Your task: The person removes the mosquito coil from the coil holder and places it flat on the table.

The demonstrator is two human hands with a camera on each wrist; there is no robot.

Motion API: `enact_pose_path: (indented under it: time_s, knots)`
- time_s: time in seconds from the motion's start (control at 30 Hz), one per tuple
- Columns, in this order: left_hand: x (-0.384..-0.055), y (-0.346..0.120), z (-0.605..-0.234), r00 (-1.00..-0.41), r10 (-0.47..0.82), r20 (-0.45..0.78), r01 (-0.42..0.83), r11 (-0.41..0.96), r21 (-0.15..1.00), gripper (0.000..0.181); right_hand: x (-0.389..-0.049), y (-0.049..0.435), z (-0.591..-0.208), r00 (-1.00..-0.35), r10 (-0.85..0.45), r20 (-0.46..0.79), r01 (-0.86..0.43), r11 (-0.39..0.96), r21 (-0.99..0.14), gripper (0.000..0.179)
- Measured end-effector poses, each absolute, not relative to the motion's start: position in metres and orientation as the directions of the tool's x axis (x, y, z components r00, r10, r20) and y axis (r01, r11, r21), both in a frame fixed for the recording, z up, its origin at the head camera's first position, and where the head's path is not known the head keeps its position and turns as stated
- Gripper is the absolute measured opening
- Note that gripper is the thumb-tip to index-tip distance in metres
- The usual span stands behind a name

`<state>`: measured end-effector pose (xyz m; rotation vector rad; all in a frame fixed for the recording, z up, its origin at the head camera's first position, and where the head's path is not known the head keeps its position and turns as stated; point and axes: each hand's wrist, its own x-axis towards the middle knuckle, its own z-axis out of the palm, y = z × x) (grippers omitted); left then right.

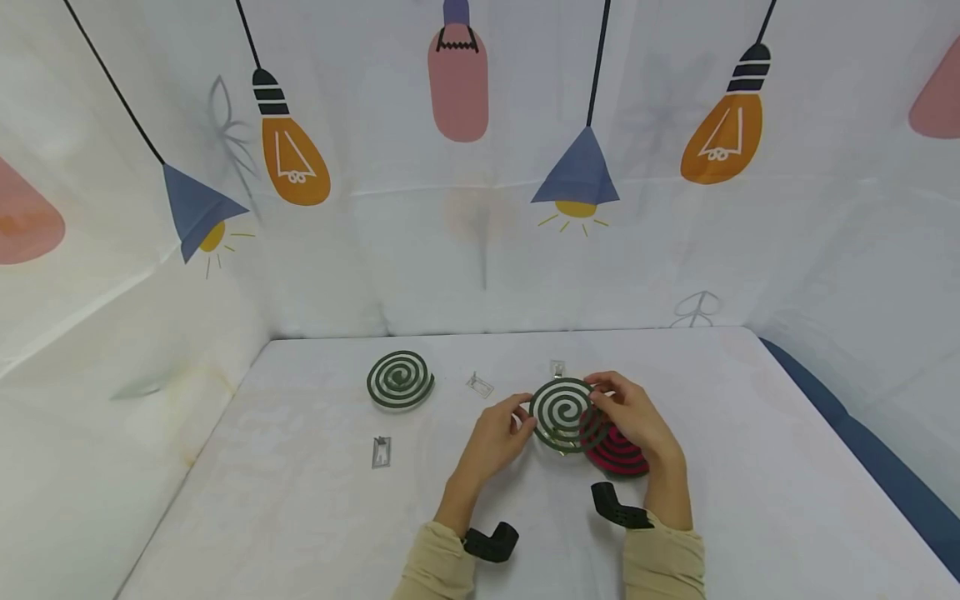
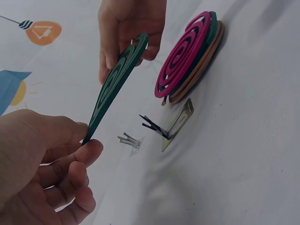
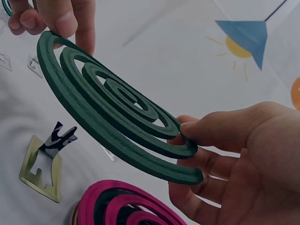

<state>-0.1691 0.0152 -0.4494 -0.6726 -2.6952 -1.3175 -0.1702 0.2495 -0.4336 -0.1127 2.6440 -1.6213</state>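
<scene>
A green mosquito coil (image 1: 564, 409) is held flat-wise above the table, tilted in both wrist views. My left hand (image 1: 495, 437) pinches its left edge between thumb and forefinger. On the opposite edge, my right hand (image 1: 632, 417) grips the rim, thumb on top and fingers underneath (image 3: 213, 164). Below the coil stands a brass-coloured metal coil stand (image 2: 180, 123), its prongs bent upward. Beside that stand lies a stack of coils, with a pink coil (image 2: 178, 55) on top and green and brown ones beneath; the raised coil partly covers the stack in the head view.
Another green coil (image 1: 400, 379) lies at the back left of the white table (image 1: 300, 500). Silvery metal stands are spread about: one stand (image 1: 381, 452) at left, another (image 1: 480, 384) mid-table, and a third (image 1: 557, 368) behind the held coil. A lamp-printed curtain (image 1: 465, 250) borders the back.
</scene>
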Motion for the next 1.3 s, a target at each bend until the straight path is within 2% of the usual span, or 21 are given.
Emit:
enact_pose_path:
  time_s: [0.8, 1.3]
  knots:
    - [-0.167, 0.039, -0.454, -0.907, 0.343, 0.244, 0.407, 0.563, 0.72, 0.036, -0.164, 0.269, -0.436, -0.999, -0.04, 0.028, -0.044, 0.485, -0.873, 0.033]
    - [-0.163, 0.052, -0.457, -0.908, 0.343, 0.24, 0.4, 0.544, 0.738, 0.04, -0.159, 0.277, -0.435, -1.0, 0.007, -0.016, 0.017, 0.499, -0.866, 0.034]
